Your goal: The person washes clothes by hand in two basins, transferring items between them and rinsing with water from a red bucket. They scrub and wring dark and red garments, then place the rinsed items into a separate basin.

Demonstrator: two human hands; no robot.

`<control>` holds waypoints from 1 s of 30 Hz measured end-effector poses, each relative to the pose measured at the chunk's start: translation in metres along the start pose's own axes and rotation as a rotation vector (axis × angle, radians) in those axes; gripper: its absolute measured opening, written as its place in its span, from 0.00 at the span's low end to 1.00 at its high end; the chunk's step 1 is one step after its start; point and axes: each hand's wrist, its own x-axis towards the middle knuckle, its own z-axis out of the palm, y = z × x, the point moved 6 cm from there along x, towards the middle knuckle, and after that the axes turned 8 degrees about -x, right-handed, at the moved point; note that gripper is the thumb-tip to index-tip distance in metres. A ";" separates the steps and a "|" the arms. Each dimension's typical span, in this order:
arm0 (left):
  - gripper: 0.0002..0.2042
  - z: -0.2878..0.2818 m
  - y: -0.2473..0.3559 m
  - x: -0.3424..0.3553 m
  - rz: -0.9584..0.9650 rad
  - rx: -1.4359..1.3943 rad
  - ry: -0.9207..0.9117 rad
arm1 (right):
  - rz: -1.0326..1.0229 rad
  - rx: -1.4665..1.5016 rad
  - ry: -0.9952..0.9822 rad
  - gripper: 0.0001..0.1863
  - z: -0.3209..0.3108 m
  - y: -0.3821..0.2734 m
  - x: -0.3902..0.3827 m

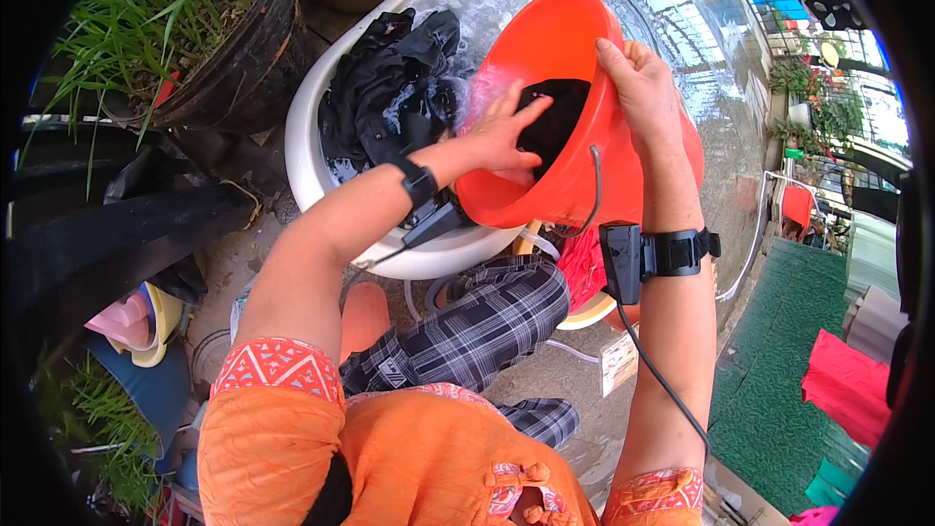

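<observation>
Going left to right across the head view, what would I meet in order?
Black pot of grass, dark wet clothes, left hand at the red bucket's mouth, right hand gripping its rim, green mat.

1 smooth, glossy plastic bucket (pixel 623 170) (metal-looking handle (pixel 597 185)), 1 smooth plastic tub (pixel 302 151) and wet-shiny cloth (pixel 385 97).

Wet grey floor (pixel 735 175), probably green matting (pixel 774 360).

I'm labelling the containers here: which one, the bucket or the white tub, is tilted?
The red bucket: the right hand grips its rim, its mouth tipped toward the white tub, which sits upright, holding dark clothes.
</observation>
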 end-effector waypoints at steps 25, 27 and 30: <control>0.17 -0.052 -0.021 0.020 0.003 0.373 -0.116 | -0.030 0.164 -0.073 0.12 0.017 0.009 -0.009; 0.17 -0.085 -0.021 0.000 -0.030 0.425 -0.049 | 0.002 0.085 -0.018 0.14 0.019 0.012 -0.007; 0.17 -0.133 -0.031 -0.031 -0.191 0.418 -0.002 | -0.021 0.166 -0.066 0.19 0.039 0.007 -0.009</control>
